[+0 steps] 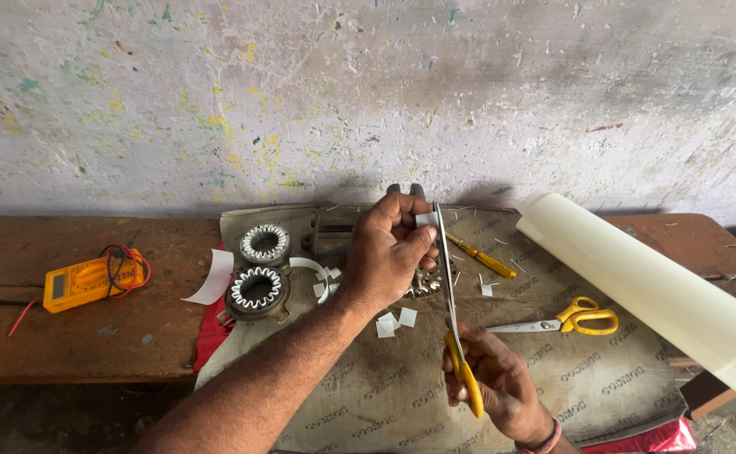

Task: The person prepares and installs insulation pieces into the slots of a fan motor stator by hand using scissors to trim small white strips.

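A small white paper strip (pixel 426 219) was pinched between the thumb and fingertips of the left hand (pixel 389 252), held up above the middle of the brown sacking (pixel 603 370) spread over the wooden bench (pixel 74 336). The right hand (pixel 496 382) was closed round the yellow handles of a pair of scissors (pixel 452 294), whose long blades were pointed upward and laid right against the strip's edge; whether the blades were parted or closed could not be told from this angle. The two hands were kept apart, the left high, the right low and nearer the body.

Below the left hand, a scatter of cut white paper pieces (pixel 393 321) was seen on the sacking. To the left, two round wound stators (pixel 259 277) were set one behind the other, with a curled paper strip (pixel 215 277) just beside them. Further left on the bench, a yellow multimeter (pixel 91 280) with red leads was lying. To the right of the hands, a second pair of yellow-handled scissors (pixel 565 319) and a yellow screwdriver (pixel 481 258) were lying on the sacking, and a large roll of cream sheet (pixel 654 286) was stretched across the right end.
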